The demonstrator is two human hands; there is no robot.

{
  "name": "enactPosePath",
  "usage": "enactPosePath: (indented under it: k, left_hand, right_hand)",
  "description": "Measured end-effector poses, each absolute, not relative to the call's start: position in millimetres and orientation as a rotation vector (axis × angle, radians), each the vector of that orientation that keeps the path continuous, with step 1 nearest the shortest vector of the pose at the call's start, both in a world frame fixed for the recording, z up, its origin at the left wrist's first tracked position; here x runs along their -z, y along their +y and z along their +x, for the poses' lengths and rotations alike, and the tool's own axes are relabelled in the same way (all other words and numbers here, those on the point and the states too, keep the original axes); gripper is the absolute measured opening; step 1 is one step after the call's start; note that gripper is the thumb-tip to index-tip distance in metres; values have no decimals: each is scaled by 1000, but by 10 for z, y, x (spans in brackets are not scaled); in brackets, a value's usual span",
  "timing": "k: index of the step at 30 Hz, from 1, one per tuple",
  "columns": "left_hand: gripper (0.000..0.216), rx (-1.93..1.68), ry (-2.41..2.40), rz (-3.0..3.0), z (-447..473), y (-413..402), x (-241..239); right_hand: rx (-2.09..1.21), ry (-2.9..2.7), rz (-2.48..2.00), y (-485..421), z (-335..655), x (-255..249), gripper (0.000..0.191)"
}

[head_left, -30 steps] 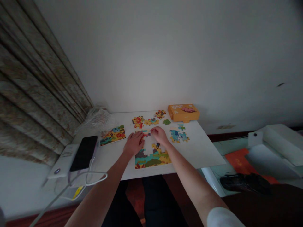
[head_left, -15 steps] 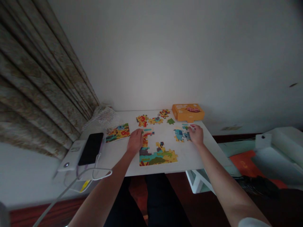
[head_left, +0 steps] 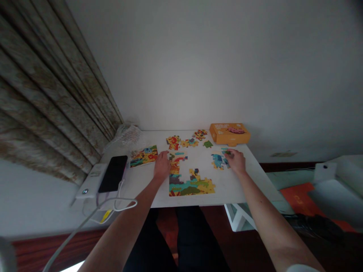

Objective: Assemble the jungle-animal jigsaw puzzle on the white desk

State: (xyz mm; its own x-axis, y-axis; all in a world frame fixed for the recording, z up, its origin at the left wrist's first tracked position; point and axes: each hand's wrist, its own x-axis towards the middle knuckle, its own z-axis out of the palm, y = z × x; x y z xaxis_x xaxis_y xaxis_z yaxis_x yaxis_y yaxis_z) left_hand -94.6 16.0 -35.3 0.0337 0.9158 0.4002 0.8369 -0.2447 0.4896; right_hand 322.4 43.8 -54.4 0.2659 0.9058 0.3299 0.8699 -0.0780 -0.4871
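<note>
Nearest the person, the bottom strip of the half-built puzzle (head_left: pixel 193 189) lies joined on the white table (head_left: pixel 241 192), with its left column running up from it and a bare gap in the middle and right. Up along that left edge comes the left hand (head_left: pixel 162 165), palm down, fingers stretched out loosely and gripping nothing that shows; a second ago it covered part of the column, and now more of the picture is in view. And the right hand (head_left: pixel 236 160) has swung right out! It was over the puzzle's top row; now it's among the loose pieces, just beside the blue elephant pieces (head_left: pixel 217 160). Its fingers are curled in at a small green piece (head_left: pixel 229 153), but whether they grip it I cannot tell. For the build, that means attention has gone to supply, the gap being as yet unfilled. Farther back wait the lion pieces (head_left: pixel 173 141) and a green piece by itself (head_left: pixel 208 144), near the orange box (head_left: pixel 230 133)
</note>
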Motion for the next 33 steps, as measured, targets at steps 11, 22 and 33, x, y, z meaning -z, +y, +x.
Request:
enactPosePath:
  k: [11,22,33]
  left_hand:
    - [36,-1610,1693,1451,-1118,288,522]
    - [21,-1680,1614,1317,-1092,278,457]
    - [18,-1509,1701,1551,-1096,233,394]
  right_hand:
    - [-505,-1190,-1530,449,3342,617,51]
    - [-697,-956,-1428,397,3244,475,56]
    - [-636,-963,-1459,362,3178,461,56]
